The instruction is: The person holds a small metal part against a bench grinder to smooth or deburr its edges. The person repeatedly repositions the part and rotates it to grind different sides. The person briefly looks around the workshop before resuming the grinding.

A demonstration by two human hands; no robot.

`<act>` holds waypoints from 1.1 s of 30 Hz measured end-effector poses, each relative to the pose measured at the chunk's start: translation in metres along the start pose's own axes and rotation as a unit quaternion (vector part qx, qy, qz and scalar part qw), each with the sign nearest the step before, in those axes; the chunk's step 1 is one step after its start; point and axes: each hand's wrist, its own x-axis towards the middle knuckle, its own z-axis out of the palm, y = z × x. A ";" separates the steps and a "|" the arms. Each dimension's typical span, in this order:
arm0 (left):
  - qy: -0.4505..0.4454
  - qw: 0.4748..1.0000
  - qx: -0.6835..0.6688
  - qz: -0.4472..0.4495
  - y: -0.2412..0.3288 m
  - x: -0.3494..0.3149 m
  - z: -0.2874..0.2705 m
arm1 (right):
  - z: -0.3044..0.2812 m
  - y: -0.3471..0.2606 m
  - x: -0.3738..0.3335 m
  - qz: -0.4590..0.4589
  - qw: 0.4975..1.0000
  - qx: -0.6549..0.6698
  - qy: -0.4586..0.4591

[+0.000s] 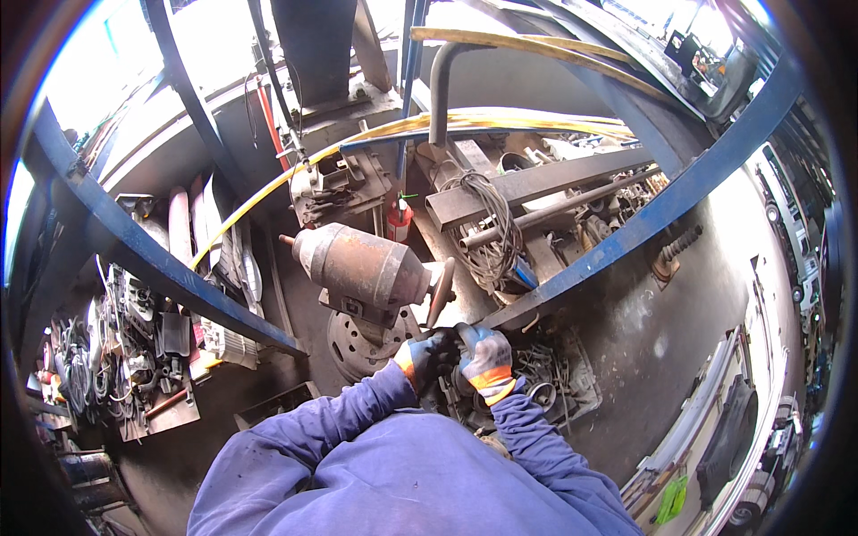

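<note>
Rusty grinder motor just above fingers; cable coil up-right; red extinguisher beyond motor; scrap pile far left; blue beam crossing right.

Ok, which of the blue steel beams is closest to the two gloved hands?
The long blue beam slanting from upper right down to the hands; its lower end stops just above the gloves. The other blue beam crosses farther left.

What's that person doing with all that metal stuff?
A person in a blue top is bent over a pile of metal parts. Both gloved hands, the left hand and the right hand, are close together on a small part just below a rusty bench grinder. What they grip is hidden. Scrap and a wire coil lie around.
</note>
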 end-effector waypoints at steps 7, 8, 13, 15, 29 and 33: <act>0.106 0.994 0.011 -0.012 0.012 -0.016 0.048 | -0.008 -0.004 0.000 -0.014 1.000 -0.010 0.005; 0.124 0.992 0.021 -0.008 0.013 -0.018 0.053 | -0.009 -0.004 0.000 -0.017 1.000 -0.010 0.005; 0.075 0.997 -0.008 0.019 0.008 -0.017 0.042 | -0.013 -0.006 0.000 -0.028 0.999 -0.016 -0.001; 0.095 0.995 0.010 0.026 0.007 -0.018 0.048 | -0.016 -0.007 0.000 -0.027 0.999 -0.026 -0.001; 0.090 0.991 0.090 0.031 0.000 -0.019 0.051 | -0.022 0.000 -0.015 -0.041 0.997 -0.048 0.034; 0.028 0.987 0.159 0.028 -0.010 -0.017 0.036 | -0.031 -0.001 -0.024 -0.073 0.990 -0.054 0.103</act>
